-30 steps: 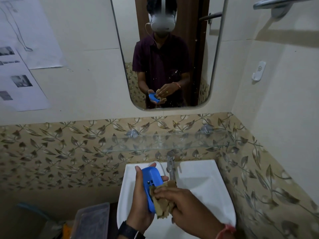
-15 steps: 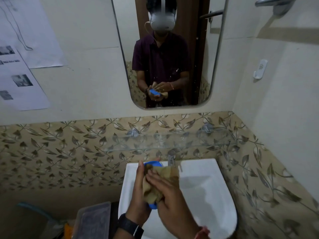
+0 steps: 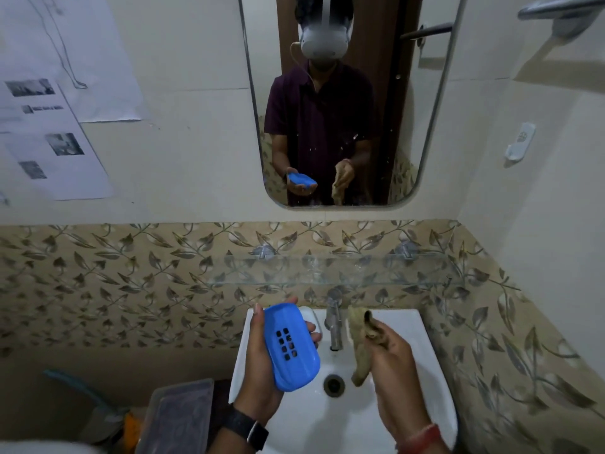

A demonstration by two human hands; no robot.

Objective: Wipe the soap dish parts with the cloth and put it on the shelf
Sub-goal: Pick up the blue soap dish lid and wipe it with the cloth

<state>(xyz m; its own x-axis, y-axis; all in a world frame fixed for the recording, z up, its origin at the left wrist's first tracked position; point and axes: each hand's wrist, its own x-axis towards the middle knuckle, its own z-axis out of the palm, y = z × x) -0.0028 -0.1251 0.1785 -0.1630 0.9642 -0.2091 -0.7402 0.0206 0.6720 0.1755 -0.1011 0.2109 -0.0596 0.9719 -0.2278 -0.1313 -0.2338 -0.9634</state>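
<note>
A blue oval soap dish part with several drain slots lies in my left hand, held over the left side of the white sink. My right hand grips a crumpled beige cloth, which hangs down over the basin to the right of the tap. The two hands are apart, with the tap between them. A glass shelf is fixed to the leaf-patterned tiles just above the sink and carries nothing that I can see.
A mirror above the shelf reflects the person holding both items. The drain sits in the basin's middle. A clear plastic lidded box stands at the lower left. Papers hang on the left wall, a white hook on the right.
My right hand has pulled the cloth off the soap dish part and moved right. My left hand has turned the part so its slotted face shows.
</note>
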